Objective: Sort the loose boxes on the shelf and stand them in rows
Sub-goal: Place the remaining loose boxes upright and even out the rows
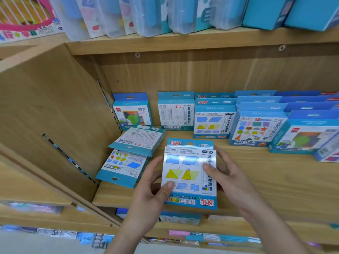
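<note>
1. We are holding a flat blue-and-white cardboard box printed with yellow triangles [189, 173] over the front edge of the light wooden shelf [266, 180].
2. Our left hand [151, 184] is pinching its left edge, with the thumb on the front and the fingers curled behind.
3. Our right hand [226, 174] is gripping its right edge, with the thumb pressing on the front.
4. At the left, a loose blue box showing its white back [141, 139] is lying on a loose blue box with coloured shapes [122, 167].
5. Upright blue boxes [212, 120] are standing in rows along the back.
</note>
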A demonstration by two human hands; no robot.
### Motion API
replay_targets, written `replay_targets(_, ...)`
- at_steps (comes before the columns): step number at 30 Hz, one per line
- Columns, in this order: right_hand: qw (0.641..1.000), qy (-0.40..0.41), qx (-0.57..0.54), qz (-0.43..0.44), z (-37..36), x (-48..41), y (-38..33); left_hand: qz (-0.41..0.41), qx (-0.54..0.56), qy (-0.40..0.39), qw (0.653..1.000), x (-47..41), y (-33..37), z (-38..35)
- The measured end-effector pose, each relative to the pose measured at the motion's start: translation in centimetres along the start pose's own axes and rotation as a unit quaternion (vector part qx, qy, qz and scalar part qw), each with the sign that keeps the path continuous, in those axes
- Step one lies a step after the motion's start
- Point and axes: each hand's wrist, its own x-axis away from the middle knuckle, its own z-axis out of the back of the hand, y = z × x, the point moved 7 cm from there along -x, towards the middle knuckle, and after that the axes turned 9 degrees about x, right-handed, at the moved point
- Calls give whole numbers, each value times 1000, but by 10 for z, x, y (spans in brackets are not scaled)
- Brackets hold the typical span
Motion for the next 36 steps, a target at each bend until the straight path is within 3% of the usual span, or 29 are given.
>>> replay_targets(8, 991, 60, 105, 53, 33, 1, 1, 21, -37, 36, 998, -14, -5, -10)
replay_targets(15, 976, 59, 194, 81, 38, 7, 7, 44, -54, 28, 997, -29, -13, -21)
replay_targets(22, 949, 106, 268, 123, 48, 9, 8, 15, -139, -9, 990, -36, 1, -35)
replay_targets(26, 942, 126, 279, 138, 58, 13, 10, -33, -181, 12, 983, -47, 18, -38)
replay_targets(31, 913, 176, 335, 154, 87, 14, 8, -89, -225, 32, 970, -91, 41, -51)
replay_targets(36, 820, 251, 475, 196, 120, 4, -31, -88, -258, 21, 962, -123, 36, -80)
